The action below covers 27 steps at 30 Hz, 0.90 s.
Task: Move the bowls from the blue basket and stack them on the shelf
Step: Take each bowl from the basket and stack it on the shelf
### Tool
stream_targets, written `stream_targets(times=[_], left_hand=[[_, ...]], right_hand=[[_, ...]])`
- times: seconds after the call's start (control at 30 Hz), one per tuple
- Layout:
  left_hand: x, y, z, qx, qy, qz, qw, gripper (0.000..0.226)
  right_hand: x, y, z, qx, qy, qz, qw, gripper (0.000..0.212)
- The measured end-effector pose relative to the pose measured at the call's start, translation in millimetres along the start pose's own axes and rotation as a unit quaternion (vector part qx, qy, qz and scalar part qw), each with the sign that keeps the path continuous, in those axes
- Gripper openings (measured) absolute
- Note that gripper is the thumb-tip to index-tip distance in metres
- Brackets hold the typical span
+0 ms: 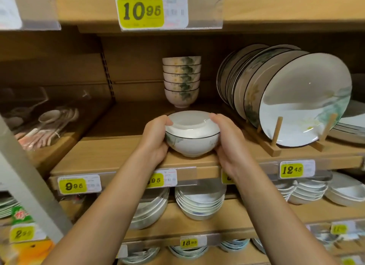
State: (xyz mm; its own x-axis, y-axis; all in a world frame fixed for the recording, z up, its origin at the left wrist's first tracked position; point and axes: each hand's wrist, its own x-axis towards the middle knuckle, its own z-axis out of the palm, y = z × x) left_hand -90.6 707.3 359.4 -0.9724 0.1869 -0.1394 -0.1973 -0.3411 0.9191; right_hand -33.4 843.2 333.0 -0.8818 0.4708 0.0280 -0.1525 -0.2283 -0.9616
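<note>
bowl [192,146]: sides hidden under fingers [165,120] | price tag [165,178]: digits behind left forearm [118,195] | spoons [51,122]: blurred

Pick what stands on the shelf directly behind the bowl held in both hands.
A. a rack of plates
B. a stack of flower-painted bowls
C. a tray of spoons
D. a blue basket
B: the stack of flower-painted bowls stands just behind the white bowl that the left hand and right hand grip. The plates stand off to the right.
</note>
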Motion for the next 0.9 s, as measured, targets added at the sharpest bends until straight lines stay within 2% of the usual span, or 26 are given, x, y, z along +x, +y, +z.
stream_targets(times=[0.03, 0.07, 0.2, 0.3, 0.33, 0.37, 0.43, 0.53, 0.67, 0.77, 0.83, 0.9], left_hand=[[-1, -3, -1, -0.007, 0.004, 0.006, 1.000, 0.023], [-2, -6, -1, -0.013, 0.011, 0.013, 1.000, 0.024], [-10, -19, -5, 0.015, 0.003, 0.070, 0.997, 0.036], [-14, -21, -13, 0.029, -0.017, 0.084, 0.996, 0.046], [-13, -20, -16, 0.043, -0.024, 0.086, 0.995, 0.047], [-13, -19, -18, 0.065, -0.031, 0.090, 0.993, 0.047], [-12, -17, -20, 0.103, -0.042, 0.101, 0.989, 0.047], [-13, -20, -22, 0.129, -0.042, 0.117, 0.984, 0.046], [-14, -16, -36, 0.104, -0.057, 0.109, 0.987, 0.043], [-14, -7, -49, 0.142, -0.071, 0.129, 0.979, 0.065], [-14, -1, -51, 0.182, -0.094, 0.125, 0.971, 0.080], [-13, 0, -50, 0.183, -0.135, 0.107, 0.968, 0.085]], right_hand=[[-1, 5, 3, -0.026, 0.001, -0.016, 1.000, 0.055], [1, 6, 6, -0.041, 0.009, -0.020, 0.999, 0.057], [16, -11, 9, 0.026, 0.018, 0.047, 0.998, 0.025], [23, -13, -3, 0.026, 0.022, 0.024, 0.999, 0.010], [21, -11, -7, 0.029, 0.004, 0.009, 1.000, 0.011], [20, -7, -9, 0.018, -0.017, -0.011, 1.000, 0.023], [18, 0, -11, -0.042, -0.042, -0.044, 0.997, 0.034], [20, -4, -8, -0.080, -0.032, -0.052, 0.995, 0.019], [15, -6, -18, -0.067, -0.048, -0.056, 0.995, 0.027], [6, -2, -34, -0.014, -0.092, -0.036, 0.995, 0.016], [6, -3, -37, 0.001, -0.109, -0.018, 0.994, 0.045], [6, -8, -32, 0.012, -0.116, -0.014, 0.993, 0.055]])
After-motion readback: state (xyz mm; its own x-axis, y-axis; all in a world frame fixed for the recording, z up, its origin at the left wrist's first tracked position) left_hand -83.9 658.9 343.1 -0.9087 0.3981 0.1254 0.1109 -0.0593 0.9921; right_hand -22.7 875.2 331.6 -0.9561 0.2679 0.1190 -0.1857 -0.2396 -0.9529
